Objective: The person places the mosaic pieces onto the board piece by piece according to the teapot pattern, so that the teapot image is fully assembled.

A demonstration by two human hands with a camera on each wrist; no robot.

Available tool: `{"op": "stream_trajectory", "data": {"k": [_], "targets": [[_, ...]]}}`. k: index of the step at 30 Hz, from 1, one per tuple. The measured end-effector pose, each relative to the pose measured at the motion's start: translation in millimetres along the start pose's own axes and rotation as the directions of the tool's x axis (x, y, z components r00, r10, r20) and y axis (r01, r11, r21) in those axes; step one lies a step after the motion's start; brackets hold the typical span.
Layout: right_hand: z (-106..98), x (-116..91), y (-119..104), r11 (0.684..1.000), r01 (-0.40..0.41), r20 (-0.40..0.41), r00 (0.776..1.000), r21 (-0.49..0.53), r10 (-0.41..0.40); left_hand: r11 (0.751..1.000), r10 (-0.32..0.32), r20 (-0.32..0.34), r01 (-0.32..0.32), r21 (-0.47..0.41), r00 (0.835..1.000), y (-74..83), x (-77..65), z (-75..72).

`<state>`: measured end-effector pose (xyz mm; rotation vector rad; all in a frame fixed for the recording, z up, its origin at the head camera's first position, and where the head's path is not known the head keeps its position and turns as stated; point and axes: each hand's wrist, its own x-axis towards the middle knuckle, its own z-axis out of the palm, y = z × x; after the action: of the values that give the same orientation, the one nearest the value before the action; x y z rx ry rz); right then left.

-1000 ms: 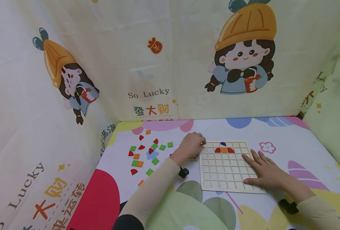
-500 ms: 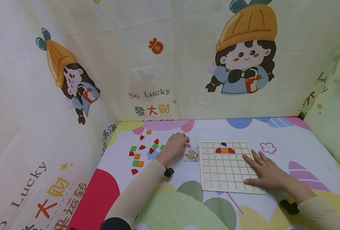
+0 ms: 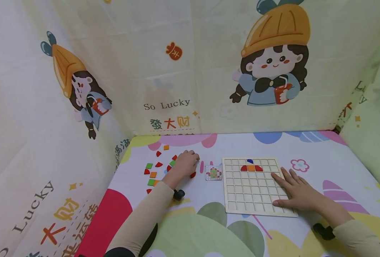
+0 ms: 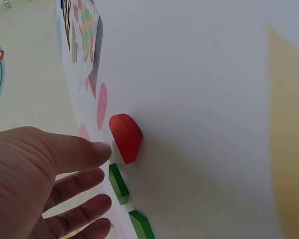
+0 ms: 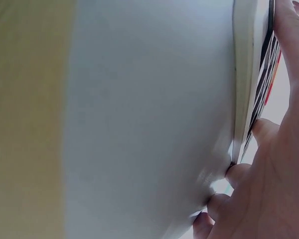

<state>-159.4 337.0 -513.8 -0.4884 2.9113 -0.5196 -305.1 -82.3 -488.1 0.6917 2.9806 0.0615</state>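
My left hand hovers over the scattered tiles left of the pattern card. In the left wrist view its thumb and fingers are spread apart and hold nothing. Just beyond the thumb lies a red quarter-round tile, with a green square tile near the fingers. My right hand rests, fingers spread, on the right edge of a wooden grid board. Near the board's top sit a blue tile and an orange square between two red quarter-rounds.
Several red, green and orange tiles lie loose at the left, among them an orange square and a green one. Some are hidden under my left hand and forearm. A printed curtain stands behind the table.
My left hand has left the board's upper left corner and moved left past the card, over the loose tiles. The card has come into full view. My right hand has stayed put.
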Motion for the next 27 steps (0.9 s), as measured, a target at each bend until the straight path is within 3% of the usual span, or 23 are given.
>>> {"op": "stream_trajectory", "data": {"k": [15,27], "targets": [[-0.2,-0.8,-1.0,1.0,-0.005,0.002,1.0,0.011,0.005,0.984,-0.11,0.038,0.114,-0.136,0.993,-10.5,-11.3,-1.4],[-0.1,-1.7,1.3,1.0,-0.001,0.001,1.0,0.029,0.001,0.962,-0.14,0.048,0.147,-0.229,0.989,-13.3,-8.3,-0.3]]}}
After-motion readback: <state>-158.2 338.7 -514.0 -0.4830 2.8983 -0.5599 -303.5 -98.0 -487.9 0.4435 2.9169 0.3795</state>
